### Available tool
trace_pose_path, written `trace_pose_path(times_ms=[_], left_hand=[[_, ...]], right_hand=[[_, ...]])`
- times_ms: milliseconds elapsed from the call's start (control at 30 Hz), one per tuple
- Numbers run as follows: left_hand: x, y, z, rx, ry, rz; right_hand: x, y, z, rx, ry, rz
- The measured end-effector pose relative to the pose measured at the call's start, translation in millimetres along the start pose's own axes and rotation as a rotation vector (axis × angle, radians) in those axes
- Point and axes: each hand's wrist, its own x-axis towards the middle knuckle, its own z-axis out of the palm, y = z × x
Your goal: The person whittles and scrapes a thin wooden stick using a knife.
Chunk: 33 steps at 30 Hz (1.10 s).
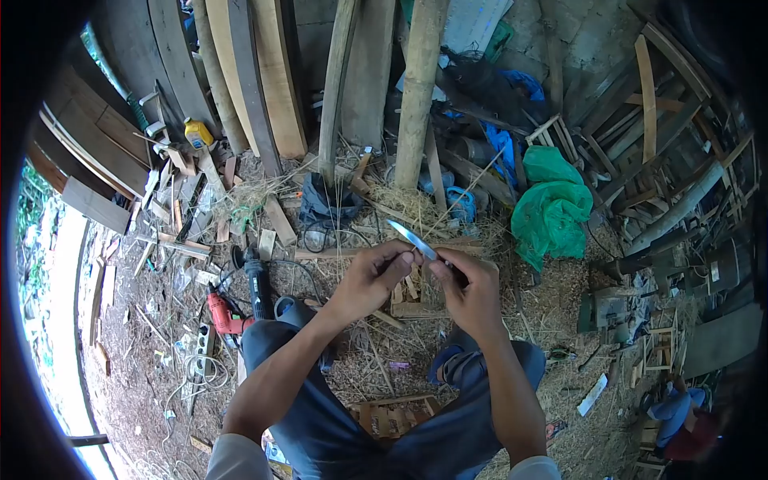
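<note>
My right hand (470, 286) is closed around the dark handle of a knife. The bright blade of the knife (413, 239) points up and to the left, in front of my left fingers. Close beside it, my left hand (374, 278) is closed in a pinch, its fingertips near the blade. Whatever lies in that pinch is too small to make out. Both hands are held above my knees, over a floor strewn with straw and shavings.
A red power drill (226, 310) and a dark angle grinder (258, 284) lie by my left knee, with a power strip (205, 346) nearby. Wooden posts (419, 96) and planks stand ahead. A green sack (552, 210) sits right. Another person (690, 424) is at far lower right.
</note>
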Motion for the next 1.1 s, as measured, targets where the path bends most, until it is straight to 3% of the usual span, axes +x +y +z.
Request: trace_pose_path(times_ms=[67, 200, 500, 767, 867, 1100], left_hand=[[0, 7, -3, -0.079, -0.064, -0.139], [0, 10, -3, -0.058, -0.078, -0.174], [-2, 4, -8, 0.152, -0.049, -0.045], [-2, 6, -10, 0.211, -0.053, -0.017], [-3, 12, -10, 0.235, -0.053, -0.035], [-6, 5, -14, 0.284, -0.063, -0.006]], right_hand=[[1, 5, -3, -0.04, 0.035, -0.043], [4, 20, -7, -0.048, 0.082, -0.104], [11, 21, -33, -0.11, 0.206, -0.002], [11, 29, -37, -0.081, 0.264, -0.002], [12, 24, -43, -0.131, 0.242, 0.118], [13, 42, -55, -0.172, 0.396, 0.131]])
